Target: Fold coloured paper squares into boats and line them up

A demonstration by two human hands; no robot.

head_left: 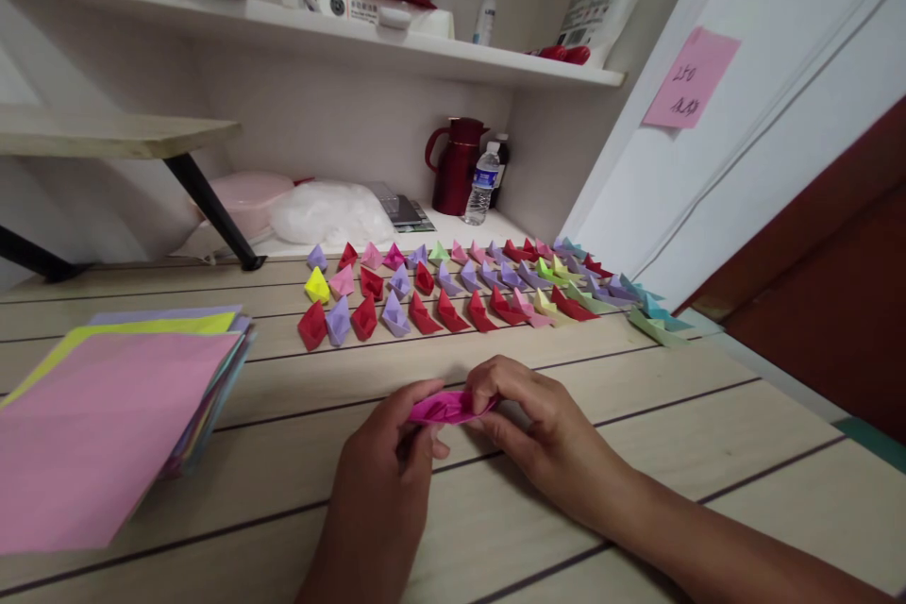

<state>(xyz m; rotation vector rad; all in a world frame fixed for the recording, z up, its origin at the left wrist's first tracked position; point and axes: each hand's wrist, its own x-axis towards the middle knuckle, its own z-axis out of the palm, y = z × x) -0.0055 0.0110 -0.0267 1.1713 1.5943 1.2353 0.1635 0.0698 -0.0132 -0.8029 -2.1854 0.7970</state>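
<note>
A small magenta folded paper piece [447, 408] is held just above the wooden table, its open, creased side facing up. My left hand [386, 462] pinches its left end between thumb and fingers. At the other end, my right hand [534, 420] grips it with thumb and bent forefinger. Beyond my hands stand rows of folded paper boats [425, 311] in red, purple, pink, yellow, green and blue. The fingers cover both ends of the magenta paper.
To the left lies a stack of coloured paper sheets [113, 415], pink on top. Behind the boats, a dark red jug [459, 165] and a water bottle [482, 184] stand near a white plastic bag [331, 212]. A small raised stand [113, 134] has black legs at the back left.
</note>
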